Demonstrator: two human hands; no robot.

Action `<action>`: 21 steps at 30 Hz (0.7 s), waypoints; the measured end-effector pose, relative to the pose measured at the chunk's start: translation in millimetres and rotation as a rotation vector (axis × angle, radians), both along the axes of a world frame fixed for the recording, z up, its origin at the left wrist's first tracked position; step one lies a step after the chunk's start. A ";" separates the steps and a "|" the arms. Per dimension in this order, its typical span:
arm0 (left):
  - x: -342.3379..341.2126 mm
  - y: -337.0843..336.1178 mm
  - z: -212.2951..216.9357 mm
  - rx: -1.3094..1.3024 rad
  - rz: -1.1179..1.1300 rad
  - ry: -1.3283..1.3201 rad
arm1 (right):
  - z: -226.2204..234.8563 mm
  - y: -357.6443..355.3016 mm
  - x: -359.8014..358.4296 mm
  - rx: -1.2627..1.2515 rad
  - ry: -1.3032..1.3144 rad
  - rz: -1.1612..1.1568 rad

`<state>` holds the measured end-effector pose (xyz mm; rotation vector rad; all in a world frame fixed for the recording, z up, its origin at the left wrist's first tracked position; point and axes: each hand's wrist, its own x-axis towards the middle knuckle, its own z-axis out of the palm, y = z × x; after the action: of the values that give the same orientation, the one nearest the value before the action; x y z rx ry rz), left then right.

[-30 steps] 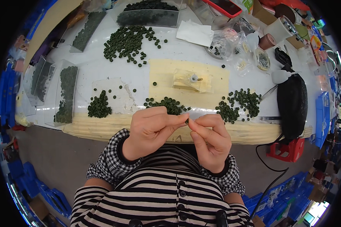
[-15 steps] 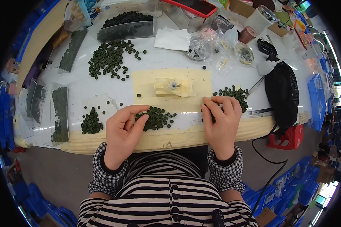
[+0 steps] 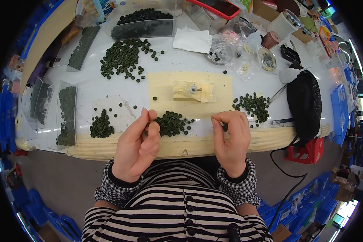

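Now your left hand (image 3: 138, 145) up over bench (image 3: 109, 86) edge, fingers pinched together at tips; too small to tell if little disc is in them. Your right hand (image 3: 231, 137) curled, fingertips pinched too; cannot tell what is inside. Small pile of dark green discs (image 3: 172, 123) lies on bench between both hands, just past left fingertips. Another green pile (image 3: 254, 105) just beyond right hand. Taped block (image 3: 191, 91) sits on yellow sheet (image 3: 218, 82) behind middle pile.

Bright, even overhead light, sharp centre, fisheye bending and dark rim.
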<state>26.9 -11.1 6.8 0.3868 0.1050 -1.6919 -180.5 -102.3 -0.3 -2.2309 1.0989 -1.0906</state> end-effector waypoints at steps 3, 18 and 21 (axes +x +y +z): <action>-2.0 2.4 -14.5 -0.282 -0.158 0.015 | 3.4 3.0 2.5 0.016 -0.106 0.070; -30.5 -3.9 5.2 -0.033 -0.244 -0.377 | 5.4 19.7 0.3 0.392 -0.475 0.186; -30.1 -2.9 -1.2 -0.083 -0.227 -0.337 | 9.9 21.4 4.3 0.417 -0.522 0.203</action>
<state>-3.2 -14.0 5.6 0.6341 -0.2653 -1.8215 -176.2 -80.9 9.6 -1.5708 0.7678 -1.1403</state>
